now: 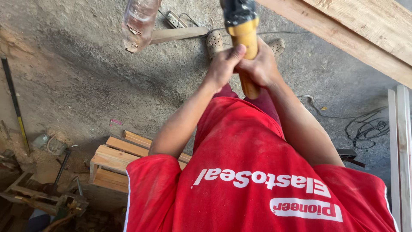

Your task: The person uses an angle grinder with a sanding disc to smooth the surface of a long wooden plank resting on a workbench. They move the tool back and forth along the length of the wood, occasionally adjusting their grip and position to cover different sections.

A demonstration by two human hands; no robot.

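Both my hands are closed around the yellow handle of a power tool [246, 41], held in front of my body. Its black body runs out of the top edge of the view. My left hand [223, 64] grips the handle from the left, thumb across it. My right hand [262, 66] wraps it from the right, touching the left hand. Past my hands are my two feet in beige clogs [214, 43] on the dusty concrete floor. My red shirt fills the bottom of the view.
A clear plastic bottle [139, 21] hangs near the top left. Wooden beams [365, 30] cross the top right, and thin wooden strips [401, 146] stand at the right. A small slatted wooden bench [113, 161], a power strip [174, 19], cables [365, 126] and scattered tools [43, 193] lie around.
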